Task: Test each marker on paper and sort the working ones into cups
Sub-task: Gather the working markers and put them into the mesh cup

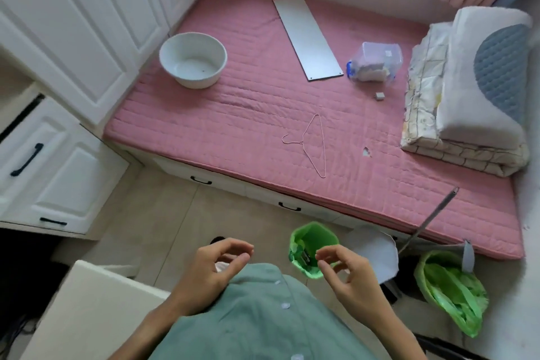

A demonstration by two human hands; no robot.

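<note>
No marker, paper or cup shows in the head view. My left hand floats above my green shirt with its fingers loosely curled and nothing between them. My right hand is level with it on the right, fingers also loosely curled and holding nothing. Just behind my right fingertips on the floor stands a small bin lined with a green bag.
A pink mattress fills the middle, bearing a white basin, a grey board, a clear plastic box, a wire hanger and folded bedding. White cabinets line the left. A second green-lined bin stands at right.
</note>
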